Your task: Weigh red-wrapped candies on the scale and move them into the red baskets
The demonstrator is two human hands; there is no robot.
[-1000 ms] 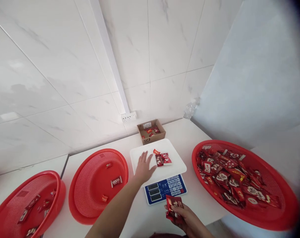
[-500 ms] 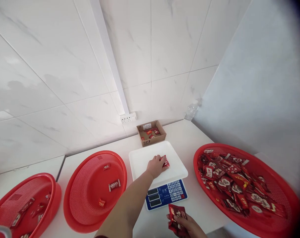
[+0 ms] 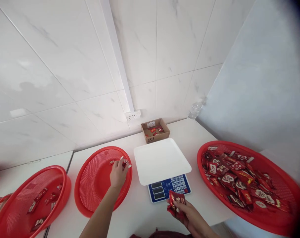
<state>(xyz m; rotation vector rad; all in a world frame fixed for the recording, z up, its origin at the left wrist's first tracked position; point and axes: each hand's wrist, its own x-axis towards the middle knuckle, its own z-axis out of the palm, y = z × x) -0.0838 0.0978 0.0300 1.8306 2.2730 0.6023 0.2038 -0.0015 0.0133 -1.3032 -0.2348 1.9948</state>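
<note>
My left hand [image 3: 118, 173] is over the middle red basket [image 3: 86, 178], near its right rim. Its fingers are closed on a small red packet [image 3: 126, 162] with white ends. Partly hidden behind that hand, another small wrapped piece [image 3: 112, 162] lies in the basket. My right hand [image 3: 186, 211] is in front of the scale and grips a red packet [image 3: 176, 200] with pale lettering. The white tray [image 3: 162, 162] of the scale is bare. Below the tray shows the blue keypad panel [image 3: 168, 188] with dark displays.
A large red basket [image 3: 286, 185] on the right holds many red packets [image 3: 239, 180]. Another red basket [image 3: 65, 185] at left contains several packets. Behind the scale is a cardboard box [image 3: 154, 137] with red packets. A clear bottle [image 3: 195, 110] stands in the corner near a wall socket [image 3: 133, 115].
My left hand has moved left from the scale tray to the middle basket. The red packet is gone from the tray. My right hand still holds its packet, and the view has shifted slightly.
</note>
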